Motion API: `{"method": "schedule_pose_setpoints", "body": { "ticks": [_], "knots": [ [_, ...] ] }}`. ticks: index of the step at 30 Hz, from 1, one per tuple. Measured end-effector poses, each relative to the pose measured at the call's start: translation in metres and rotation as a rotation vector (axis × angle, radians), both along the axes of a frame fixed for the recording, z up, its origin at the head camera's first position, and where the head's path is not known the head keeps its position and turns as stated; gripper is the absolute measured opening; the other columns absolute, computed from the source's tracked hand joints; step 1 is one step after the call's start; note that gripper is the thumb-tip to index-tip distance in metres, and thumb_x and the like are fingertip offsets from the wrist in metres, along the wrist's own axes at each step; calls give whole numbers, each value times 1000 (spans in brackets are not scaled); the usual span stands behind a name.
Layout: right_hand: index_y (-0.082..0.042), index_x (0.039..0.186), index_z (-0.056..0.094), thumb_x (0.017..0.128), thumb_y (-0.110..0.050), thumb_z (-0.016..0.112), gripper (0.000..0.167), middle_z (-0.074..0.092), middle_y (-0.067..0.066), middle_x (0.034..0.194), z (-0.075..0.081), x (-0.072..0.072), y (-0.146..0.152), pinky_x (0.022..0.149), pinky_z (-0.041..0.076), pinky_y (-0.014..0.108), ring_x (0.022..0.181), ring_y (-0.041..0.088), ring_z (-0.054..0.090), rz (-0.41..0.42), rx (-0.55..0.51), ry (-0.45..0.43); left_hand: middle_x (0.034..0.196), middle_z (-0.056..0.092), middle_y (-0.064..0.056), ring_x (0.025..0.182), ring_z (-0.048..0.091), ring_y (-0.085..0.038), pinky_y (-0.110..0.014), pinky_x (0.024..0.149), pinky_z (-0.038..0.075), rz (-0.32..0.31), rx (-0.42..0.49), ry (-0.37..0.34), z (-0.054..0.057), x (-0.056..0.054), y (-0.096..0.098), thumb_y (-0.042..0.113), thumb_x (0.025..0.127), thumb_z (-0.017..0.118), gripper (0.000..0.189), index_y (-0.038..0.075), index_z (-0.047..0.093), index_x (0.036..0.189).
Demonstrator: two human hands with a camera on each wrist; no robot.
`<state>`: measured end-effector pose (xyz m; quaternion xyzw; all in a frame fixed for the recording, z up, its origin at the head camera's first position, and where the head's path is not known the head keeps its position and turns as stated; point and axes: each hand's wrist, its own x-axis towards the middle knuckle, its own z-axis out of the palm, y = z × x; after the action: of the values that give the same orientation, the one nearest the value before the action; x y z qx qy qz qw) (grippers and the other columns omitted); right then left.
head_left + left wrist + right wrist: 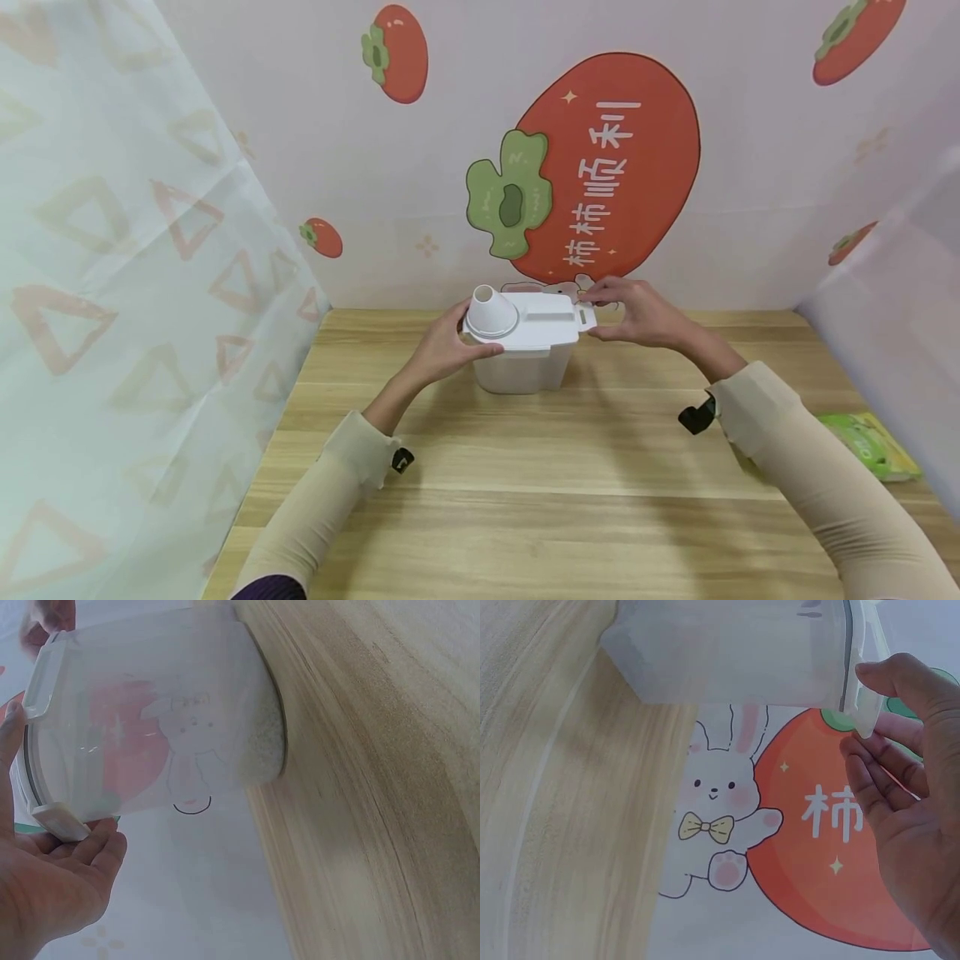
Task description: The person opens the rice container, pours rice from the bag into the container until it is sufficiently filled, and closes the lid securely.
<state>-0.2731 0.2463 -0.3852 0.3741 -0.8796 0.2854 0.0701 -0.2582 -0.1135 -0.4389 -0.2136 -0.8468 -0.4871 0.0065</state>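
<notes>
A translucent storage container [521,372] with a white lid [534,332] stands upright on the table, near its back edge. Pale grains [264,746] that look like rice lie at its bottom in the left wrist view. A white cone-shaped cap [491,313] rises from the lid's left end. My left hand [442,346] grips that end, thumb along the front and fingers by a side clip [61,823]. At the other end my right hand [637,312] pinches a slotted latch [586,317] that sticks out from the lid, between thumb and fingers.
A green and yellow packet [873,446] lies at the table's right side, partly behind my right sleeve. The wooden table [480,517] meets a persimmon-printed back wall [405,183] just behind the container. Patterned sheets [150,317] close off the left side.
</notes>
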Motion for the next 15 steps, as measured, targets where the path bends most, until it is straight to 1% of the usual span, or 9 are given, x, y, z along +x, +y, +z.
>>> {"method": "schedule_pose_setpoints", "body": {
  "ticks": [5, 10, 13, 15],
  "knots": [
    [3, 130, 73, 79, -7, 94, 56, 73, 17, 121, 2, -2, 1, 87, 62, 58, 101, 35, 73, 6, -9, -47, 138, 65, -7, 130, 61, -23, -43, 113, 50, -7, 14, -4, -1, -1, 1, 36, 80, 95, 96, 8, 46, 158],
    [0, 133, 72, 84, -15, 91, 54, 73, 16, 129, 7, -3, 1, 91, 61, 55, 107, 31, 72, -15, -23, -68, 142, 62, -9, 133, 59, -25, -43, 115, 48, -16, 24, -12, 0, 0, 2, 35, 81, 94, 98, 8, 43, 160],
    [-1, 138, 69, 87, -20, 89, 58, 72, 15, 132, 11, -4, -2, 95, 61, 53, 112, 29, 71, -30, -23, -97, 148, 59, -10, 138, 56, -26, -44, 118, 45, -3, 14, -9, 0, 2, 1, 36, 81, 94, 103, 8, 38, 163],
    [-2, 141, 66, 90, -21, 87, 59, 71, 14, 134, 14, -4, -4, 97, 60, 53, 115, 29, 70, -34, -23, -126, 153, 56, -12, 141, 53, -28, -47, 119, 44, 20, -5, -4, 0, 4, 1, 39, 81, 94, 106, 8, 36, 164]
  ]
}}
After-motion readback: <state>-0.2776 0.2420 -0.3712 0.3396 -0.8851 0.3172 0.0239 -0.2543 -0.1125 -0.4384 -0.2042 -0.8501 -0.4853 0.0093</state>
